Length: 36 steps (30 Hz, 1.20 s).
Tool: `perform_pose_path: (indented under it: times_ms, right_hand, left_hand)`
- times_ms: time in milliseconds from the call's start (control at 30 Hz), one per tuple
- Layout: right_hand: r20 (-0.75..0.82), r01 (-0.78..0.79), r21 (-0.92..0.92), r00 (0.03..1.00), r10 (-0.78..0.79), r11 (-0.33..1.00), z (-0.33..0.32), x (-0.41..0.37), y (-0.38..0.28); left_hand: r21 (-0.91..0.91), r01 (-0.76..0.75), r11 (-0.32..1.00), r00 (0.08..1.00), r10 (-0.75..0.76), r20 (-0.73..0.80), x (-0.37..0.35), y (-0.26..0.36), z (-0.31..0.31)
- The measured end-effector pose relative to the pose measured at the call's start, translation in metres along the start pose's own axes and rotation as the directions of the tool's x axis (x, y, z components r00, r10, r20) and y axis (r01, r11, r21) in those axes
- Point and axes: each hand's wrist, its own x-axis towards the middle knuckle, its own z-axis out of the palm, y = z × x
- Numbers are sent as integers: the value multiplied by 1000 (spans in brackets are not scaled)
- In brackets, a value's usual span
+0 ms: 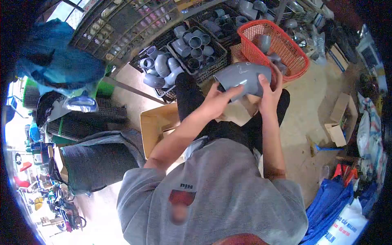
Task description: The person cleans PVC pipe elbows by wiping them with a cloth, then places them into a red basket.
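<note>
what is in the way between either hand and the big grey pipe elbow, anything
Nothing visible stands between them: the left hand and right hand both touch the grey pipe elbow directly, one toward each end. The brown cardboard shows below it in the view, not between it and either hand.

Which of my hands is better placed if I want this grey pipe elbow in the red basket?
Probably your right hand: it grips the elbow at the end nearest the red basket. Your left hand holds the opposite end, farther away.
</note>
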Motion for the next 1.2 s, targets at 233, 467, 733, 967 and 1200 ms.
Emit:
perform_pose_path:
  times_ms: [233,467,733,967,1200]
  right_hand:
    - [50,-240,184,971,235,953,-5,-34,-3]
    - [330,-519,492,854,402,699,0,-55,3]
    - [354,-473,483,875,330,737,-32,-55,71]
    - [202,-276,-1,941,270,961,-47,-37,67]
    - [373,-399,437,896,241,806,-21,-39,67]
  left_hand:
    - [122,-323,938,946,321,39,-24,8,2]
    - [577,-809,113,563,433,704,-35,-10,0]
    - [-285,-109,952,938,193,289,-56,1,16]
    - [598,-766,236,635,426,645,-23,-29,11]
    - [-144,224,964,934,-170,315,-3,-52,16]
